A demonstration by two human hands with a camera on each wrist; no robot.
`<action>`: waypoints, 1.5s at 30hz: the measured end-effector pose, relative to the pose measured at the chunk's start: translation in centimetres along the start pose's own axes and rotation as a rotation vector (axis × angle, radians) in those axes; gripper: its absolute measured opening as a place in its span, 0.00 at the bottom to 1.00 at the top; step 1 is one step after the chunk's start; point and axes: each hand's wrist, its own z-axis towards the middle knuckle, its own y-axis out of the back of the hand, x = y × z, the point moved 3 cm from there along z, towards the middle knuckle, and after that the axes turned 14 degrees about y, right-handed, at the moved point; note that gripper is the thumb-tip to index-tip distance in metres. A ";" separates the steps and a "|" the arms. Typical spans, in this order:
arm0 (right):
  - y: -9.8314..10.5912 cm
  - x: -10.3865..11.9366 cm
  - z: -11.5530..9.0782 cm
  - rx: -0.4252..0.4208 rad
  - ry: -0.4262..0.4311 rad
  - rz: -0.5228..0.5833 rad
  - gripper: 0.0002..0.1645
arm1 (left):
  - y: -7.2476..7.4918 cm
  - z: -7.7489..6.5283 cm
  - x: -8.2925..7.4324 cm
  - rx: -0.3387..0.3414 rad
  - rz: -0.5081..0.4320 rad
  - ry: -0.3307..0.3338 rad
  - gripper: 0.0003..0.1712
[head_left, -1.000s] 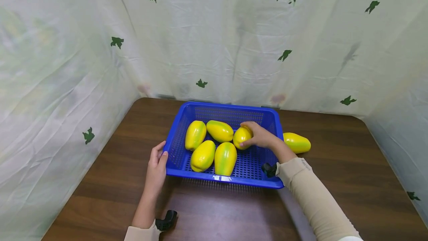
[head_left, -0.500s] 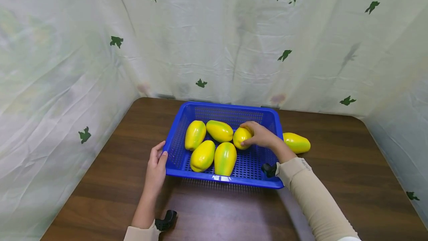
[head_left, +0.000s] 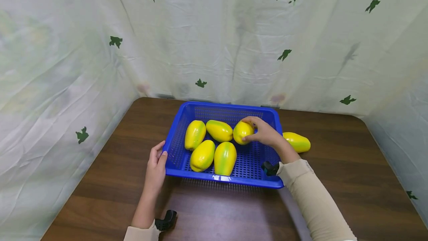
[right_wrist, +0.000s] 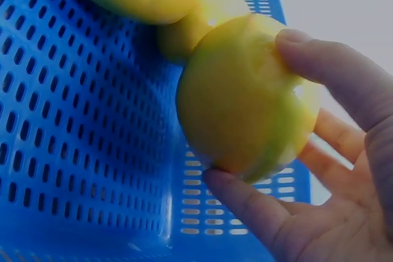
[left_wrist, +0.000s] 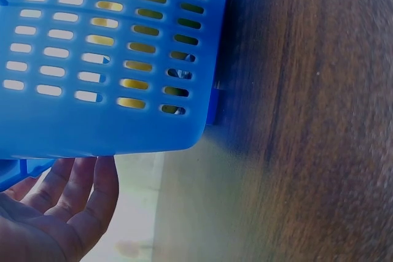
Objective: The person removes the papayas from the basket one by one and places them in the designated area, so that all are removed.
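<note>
A blue perforated plastic basket (head_left: 257,183) stands on the table with several glossy yellow-green papayas inside. My left hand (head_left: 155,168) grips the basket's left rim, thumb on top and fingers on the outer side. In the left wrist view, the fingers (left_wrist: 101,191) curl up under the rim beside the slotted wall. Inside the basket, my right hand (head_left: 265,134) holds a papaya (head_left: 242,132) at the right end of the back row. The right wrist view shows thumb and fingers spread around this papaya (right_wrist: 239,102), whose blunt end faces the camera. Papayas (head_left: 225,159) lie close to its left.
Another papaya (head_left: 297,142) lies on the brown wooden table (head_left: 341,166), just outside the basket's right wall. A pale leaf-printed curtain (head_left: 227,47) hangs around the back and sides of the table. Black wrist cameras (head_left: 166,220) sit at both cuffs.
My right hand has shifted slightly up and to the right, and the papaya in it has risen and tilted a little. The left hand and the basket stay in place.
</note>
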 end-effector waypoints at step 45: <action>6.3 4.2 -10.8 -0.406 0.104 -0.118 0.42 | 0.0 -0.3 -0.3 0.013 -0.002 0.024 0.22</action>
